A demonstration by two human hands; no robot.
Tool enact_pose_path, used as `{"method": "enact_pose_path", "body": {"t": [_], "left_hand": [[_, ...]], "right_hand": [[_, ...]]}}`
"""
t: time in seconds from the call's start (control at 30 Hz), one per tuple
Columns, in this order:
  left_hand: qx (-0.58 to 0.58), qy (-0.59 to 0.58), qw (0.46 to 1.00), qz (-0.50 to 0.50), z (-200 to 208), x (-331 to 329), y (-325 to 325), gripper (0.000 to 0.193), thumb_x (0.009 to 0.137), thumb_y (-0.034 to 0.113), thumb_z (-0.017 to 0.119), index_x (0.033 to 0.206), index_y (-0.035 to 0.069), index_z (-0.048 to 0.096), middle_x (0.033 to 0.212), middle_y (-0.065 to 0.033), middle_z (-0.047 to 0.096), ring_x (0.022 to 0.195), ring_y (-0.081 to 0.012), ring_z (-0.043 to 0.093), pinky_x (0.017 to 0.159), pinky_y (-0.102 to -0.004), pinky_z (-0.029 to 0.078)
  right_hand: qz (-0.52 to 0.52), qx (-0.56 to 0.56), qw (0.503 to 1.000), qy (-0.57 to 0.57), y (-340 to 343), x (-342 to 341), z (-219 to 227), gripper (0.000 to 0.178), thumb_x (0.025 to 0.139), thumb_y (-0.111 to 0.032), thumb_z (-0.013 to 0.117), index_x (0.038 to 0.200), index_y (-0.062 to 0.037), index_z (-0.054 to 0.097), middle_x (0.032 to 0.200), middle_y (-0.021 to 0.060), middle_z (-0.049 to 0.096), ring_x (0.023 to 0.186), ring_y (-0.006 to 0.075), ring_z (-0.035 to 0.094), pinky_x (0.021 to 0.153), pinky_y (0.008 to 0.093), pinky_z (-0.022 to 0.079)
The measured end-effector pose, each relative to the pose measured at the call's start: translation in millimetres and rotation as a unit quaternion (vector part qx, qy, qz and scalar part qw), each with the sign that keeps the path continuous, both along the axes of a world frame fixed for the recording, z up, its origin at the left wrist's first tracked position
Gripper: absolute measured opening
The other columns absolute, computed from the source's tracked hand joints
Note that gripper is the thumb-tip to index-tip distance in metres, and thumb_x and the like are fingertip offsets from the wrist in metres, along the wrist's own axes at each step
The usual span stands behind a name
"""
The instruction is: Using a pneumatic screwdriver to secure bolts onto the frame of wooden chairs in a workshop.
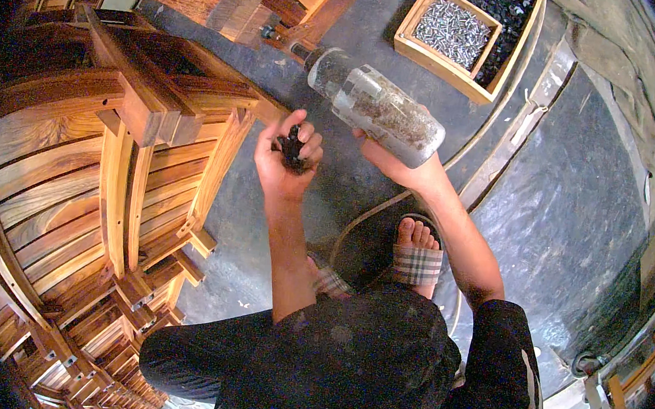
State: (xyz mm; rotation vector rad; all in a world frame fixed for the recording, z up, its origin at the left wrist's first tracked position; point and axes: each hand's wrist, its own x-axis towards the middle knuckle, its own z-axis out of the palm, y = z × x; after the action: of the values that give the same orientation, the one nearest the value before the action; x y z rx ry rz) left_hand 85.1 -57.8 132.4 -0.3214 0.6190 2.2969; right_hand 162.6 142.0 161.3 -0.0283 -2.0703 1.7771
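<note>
My right hand (398,166) is wrapped round a grey cylindrical power screwdriver (380,109), its body patched with tape and dirt. The tool's dark front end points up and left, and its tip meets the end of a wooden furniture leg (235,13), where a small dark piece (268,32) sits. Palm up, my left hand (274,172) has its fingers curled over several small black pieces (292,150). These look like the round black plastic pieces (520,2) in the wooden tray, though the fingers partly cover them.
The wooden tray (465,86) stands on the dark floor ahead, with a smaller box of silver screws (452,33) inside. Slatted wooden furniture (52,202) is stacked along the left. A cord (378,208) runs across the floor near my sandalled feet (417,256). Grey sheeting (646,85) lies far right.
</note>
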Motion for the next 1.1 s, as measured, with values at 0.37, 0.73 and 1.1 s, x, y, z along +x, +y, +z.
{"method": "enact_pose_path", "body": {"t": [0.37,0.73,1.1], "left_hand": [[0.166,-0.146,0.975,0.017,-32,12,-16,0.029,0.094,0.017,0.041,0.112,-0.003,0.051,0.079,-0.0071,0.043,0.065,-0.0152,0.04,0.048,-0.0244,0.032],[0.075,-0.092,0.991,-0.063,-56,22,-13,0.026,0.093,0.019,0.043,0.107,-0.001,0.054,0.078,-0.01,0.046,0.059,-0.0183,0.043,0.039,-0.0254,0.032],[-0.077,-0.028,0.997,-0.012,-56,27,-14,0.045,0.093,0.032,0.034,0.11,-0.004,0.056,0.074,-0.011,0.048,0.058,-0.0211,0.044,0.042,-0.0273,0.032]], "right_hand": [[-0.007,0.04,0.999,0.023,-3,0,3,0.025,0.065,-0.01,0.071,0.09,-0.0094,0.066,0.087,0.0066,0.067,0.082,0.0269,0.062,0.076,0.0365,0.045],[0.032,-0.063,0.997,0.007,-5,-2,-1,0.024,0.064,-0.01,0.07,0.088,-0.008,0.065,0.084,0.0073,0.066,0.077,0.0275,0.062,0.071,0.0357,0.047],[-0.001,0.022,0.999,0.036,-5,-7,-14,0.024,0.065,-0.012,0.069,0.089,-0.01,0.067,0.085,0.0057,0.067,0.081,0.0265,0.062,0.075,0.0362,0.046]]}}
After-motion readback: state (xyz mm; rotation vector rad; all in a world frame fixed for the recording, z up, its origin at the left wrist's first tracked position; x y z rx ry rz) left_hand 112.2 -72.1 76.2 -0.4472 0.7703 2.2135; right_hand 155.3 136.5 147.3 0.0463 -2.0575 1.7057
